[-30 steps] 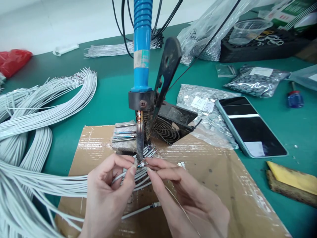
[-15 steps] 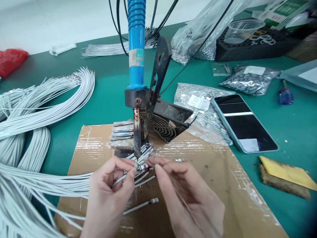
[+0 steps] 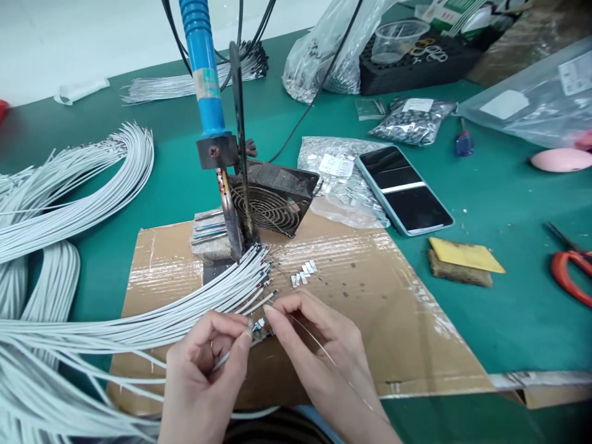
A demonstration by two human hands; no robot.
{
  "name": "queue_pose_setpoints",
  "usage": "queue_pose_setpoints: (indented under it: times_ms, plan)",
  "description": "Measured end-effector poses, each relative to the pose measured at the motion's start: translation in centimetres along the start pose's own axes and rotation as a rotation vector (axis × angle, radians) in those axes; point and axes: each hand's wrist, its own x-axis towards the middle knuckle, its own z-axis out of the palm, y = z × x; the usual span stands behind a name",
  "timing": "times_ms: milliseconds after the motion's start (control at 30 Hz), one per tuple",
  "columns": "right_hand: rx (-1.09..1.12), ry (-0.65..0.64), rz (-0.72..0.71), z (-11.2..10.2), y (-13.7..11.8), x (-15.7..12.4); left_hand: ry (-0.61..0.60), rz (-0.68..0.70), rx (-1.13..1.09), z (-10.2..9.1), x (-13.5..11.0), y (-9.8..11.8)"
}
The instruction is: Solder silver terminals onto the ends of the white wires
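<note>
My left hand [image 3: 203,370] pinches a white cable close to its end, where a small white connector [image 3: 259,324] shows past the fingertips. Between the thumb and forefinger of my right hand [image 3: 319,351] runs a thin solder wire [image 3: 324,349], trailing back over the palm. Both hands are low over the cardboard, their fingertips a short gap apart. Above and beyond them, a blue soldering iron [image 3: 206,92] hangs in a clamp with its tip down, apart from the hands. A bundle of white cables [image 3: 203,299] lies just behind my left hand, stripped ends pointing right.
Several small white connectors [image 3: 303,274] lie on the cardboard [image 3: 370,308]. A black fan [image 3: 272,197] stands beside the iron. To the right are a phone [image 3: 404,191], a yellow sponge [image 3: 465,259] and red-handled scissors [image 3: 573,274]. Coiled cables [image 3: 115,191] fill the left.
Both hands, still holding the cable and solder wire, have come away from the iron tip toward me. The view has swung right, bringing scissors into sight and uncovering the loose connectors.
</note>
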Motion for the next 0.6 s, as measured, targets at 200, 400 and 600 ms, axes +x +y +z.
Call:
queue_pose_setpoints:
  times_ms: [200, 400, 600]
  plan:
    - [0.059, -0.027, 0.045, 0.1, 0.4, -0.4, -0.005, -0.042, 0.047, -0.5, -1.1, -0.2]
    - [0.129, -0.033, 0.061, 0.4, 0.5, -0.5, 0.024, -0.062, 0.045, -0.5, -1.5, 0.0]
    - [0.146, -0.030, 0.079, 0.3, 0.4, -0.6, 0.027, -0.044, 0.047, -0.4, -1.6, 0.1]
